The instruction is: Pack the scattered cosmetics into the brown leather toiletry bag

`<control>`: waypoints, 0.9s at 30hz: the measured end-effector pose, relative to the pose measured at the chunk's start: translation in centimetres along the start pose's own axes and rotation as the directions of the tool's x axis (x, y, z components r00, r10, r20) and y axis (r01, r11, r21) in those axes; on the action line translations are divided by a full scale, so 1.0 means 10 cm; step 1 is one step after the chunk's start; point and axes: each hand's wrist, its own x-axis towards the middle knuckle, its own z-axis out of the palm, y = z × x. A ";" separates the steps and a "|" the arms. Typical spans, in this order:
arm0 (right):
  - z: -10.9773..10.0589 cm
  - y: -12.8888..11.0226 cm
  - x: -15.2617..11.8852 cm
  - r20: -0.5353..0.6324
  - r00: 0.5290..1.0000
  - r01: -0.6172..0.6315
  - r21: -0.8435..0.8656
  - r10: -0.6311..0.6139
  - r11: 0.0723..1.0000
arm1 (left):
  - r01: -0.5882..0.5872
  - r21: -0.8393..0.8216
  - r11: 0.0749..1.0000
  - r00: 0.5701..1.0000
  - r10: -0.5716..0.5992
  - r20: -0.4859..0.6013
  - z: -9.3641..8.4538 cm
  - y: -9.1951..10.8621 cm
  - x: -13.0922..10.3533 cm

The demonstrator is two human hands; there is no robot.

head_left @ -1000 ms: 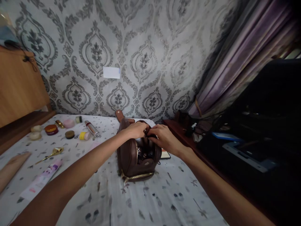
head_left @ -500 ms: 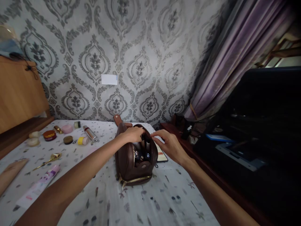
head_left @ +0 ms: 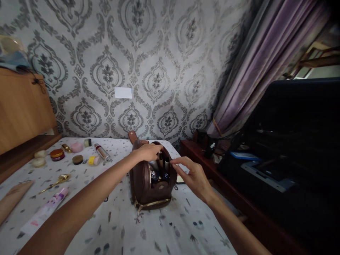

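Note:
A brown leather cosmetic bag (head_left: 156, 193) stands unzipped on the patterned white sheet, its opening facing me. Dark tubes and other small items show inside. Over the top of the opening, my left hand (head_left: 150, 152) is closed with the fingertips bent down beside a dark tube (head_left: 160, 156). What those fingers hold is hidden. On the right side, my right hand (head_left: 192, 173) pinches the bag's rim between thumb and forefinger. Part of a phone-like flat object (head_left: 180, 179) shows behind the bag, under my right hand.
Left of the bag lie a silver tube (head_left: 102, 152), a yellow-and-pink small bottle (head_left: 94, 160), several jars including an amber one (head_left: 57, 154), a gold flower-shaped item (head_left: 60, 179) and a pink-white squeeze tube (head_left: 46, 209). A wooden cabinet (head_left: 23, 106) stands left; a black case (head_left: 300, 141) rises right.
My view has shifted slightly. My right hand has dropped a little along the bag's right rim. More of the dark tubes inside shows between my hands.

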 end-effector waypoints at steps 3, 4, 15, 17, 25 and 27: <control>0.05 -0.09 -0.10 -0.033 0.999 0.025 0.042 -0.024 0.999 | 0.009 -0.025 1.000 0.998 -0.010 -0.056 -0.06 -0.04 -0.06; 0.07 -0.14 -0.14 -0.041 0.998 0.046 0.052 -0.044 0.998 | 0.019 -0.030 0.999 0.997 -0.021 -0.079 -0.08 -0.05 -0.09; 0.77 -0.64 -0.53 0.093 0.896 0.424 0.108 -0.434 0.899 | -0.026 -0.004 1.000 0.978 0.025 -0.207 0.03 -0.06 -0.30; 0.86 -0.67 -0.57 0.069 0.874 0.478 0.065 -0.482 0.876 | -0.049 -0.043 0.998 0.960 0.035 -0.278 0.04 -0.07 -0.36; 1.31 -0.77 -0.71 0.338 0.706 0.637 0.082 -0.622 0.767 | 0.013 -0.214 0.977 0.855 -0.122 -0.504 0.16 -0.21 -0.96; 1.44 -0.82 -0.71 0.430 0.632 0.671 0.112 -0.644 0.733 | 0.048 -0.250 0.967 0.855 -0.169 -0.491 0.26 -0.28 -1.15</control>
